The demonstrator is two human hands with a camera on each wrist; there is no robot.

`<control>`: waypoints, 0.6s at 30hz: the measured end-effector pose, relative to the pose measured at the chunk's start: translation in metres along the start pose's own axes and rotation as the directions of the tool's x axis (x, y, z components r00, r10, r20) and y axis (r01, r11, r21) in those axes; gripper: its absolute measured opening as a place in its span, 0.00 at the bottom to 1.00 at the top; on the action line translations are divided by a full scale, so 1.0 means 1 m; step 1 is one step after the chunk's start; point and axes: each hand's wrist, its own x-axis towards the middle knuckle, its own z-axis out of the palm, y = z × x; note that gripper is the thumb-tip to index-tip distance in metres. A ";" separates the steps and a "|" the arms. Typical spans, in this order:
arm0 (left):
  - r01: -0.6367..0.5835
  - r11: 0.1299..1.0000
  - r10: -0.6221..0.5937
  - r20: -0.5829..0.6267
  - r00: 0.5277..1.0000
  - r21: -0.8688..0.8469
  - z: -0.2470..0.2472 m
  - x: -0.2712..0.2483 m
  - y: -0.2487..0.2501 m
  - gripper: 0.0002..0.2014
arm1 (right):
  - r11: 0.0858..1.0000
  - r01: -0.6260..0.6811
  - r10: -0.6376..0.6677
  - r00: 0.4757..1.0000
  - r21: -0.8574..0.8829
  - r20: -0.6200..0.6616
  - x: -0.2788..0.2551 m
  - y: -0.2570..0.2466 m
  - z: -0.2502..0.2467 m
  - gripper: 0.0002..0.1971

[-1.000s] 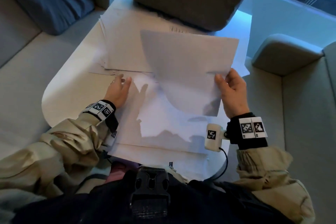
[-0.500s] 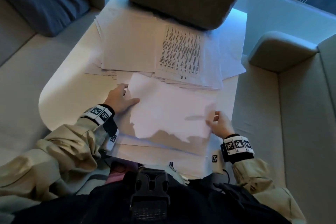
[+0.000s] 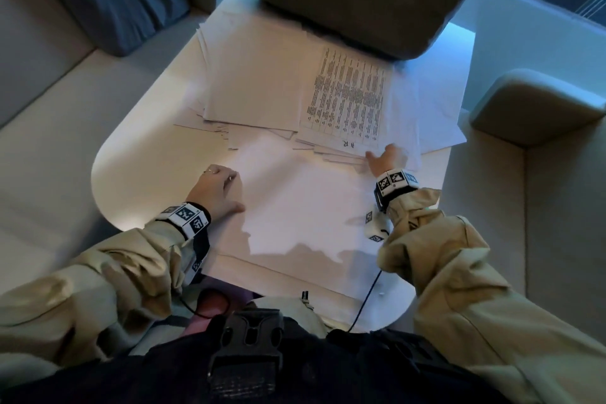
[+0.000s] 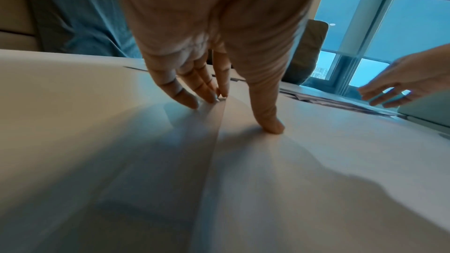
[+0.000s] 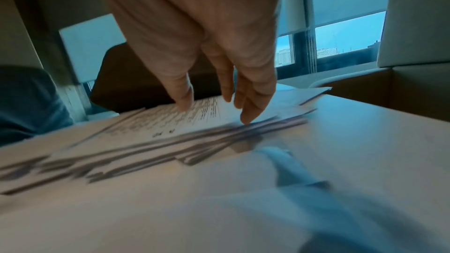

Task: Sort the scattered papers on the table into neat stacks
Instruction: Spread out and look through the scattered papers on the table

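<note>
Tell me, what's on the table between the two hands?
Only blank white paper. In the head view that sheet stretches from the left hand, which rests on its edge, toward the right hand.

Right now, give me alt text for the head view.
A person's left hand rests on a blank sheet on a white table, while the right hand reaches to a printed table sheet atop the scattered papers.

Handwritten "A R" – upside down – at near edge of printed sheet (image 3: 347,98), table rows unreadable
</note>
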 end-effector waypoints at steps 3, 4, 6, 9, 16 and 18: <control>0.001 1.000 -0.001 -0.008 1.000 0.008 0.000 0.000 0.001 0.40 | 0.994 -0.111 0.111 0.994 -0.011 -0.014 0.008 -0.014 0.012 0.41; 0.002 1.000 -0.002 -0.009 1.000 0.012 0.000 0.000 0.002 0.40 | 0.989 -0.145 0.145 0.989 0.003 -0.021 0.010 -0.016 0.017 0.44; 0.003 1.000 -0.003 -0.013 1.000 0.021 0.000 0.001 0.002 0.40 | 0.980 -0.200 0.200 0.979 -0.005 -0.049 0.011 -0.021 0.024 0.48; 0.004 1.000 -0.004 -0.013 1.000 0.025 0.001 0.001 0.001 0.40 | 0.977 -0.212 0.210 0.976 -0.032 -0.050 0.016 -0.025 0.029 0.46; -0.001 1.000 0.001 -0.019 1.000 0.029 0.001 0.003 -0.002 0.40 | 0.913 -0.240 0.225 0.971 0.331 0.083 0.033 -0.011 0.014 0.27; 0.000 0.999 0.001 -0.013 1.000 0.038 0.000 0.004 -0.003 0.40 | 0.862 -0.203 0.195 0.979 0.465 0.066 0.027 -0.008 0.011 0.20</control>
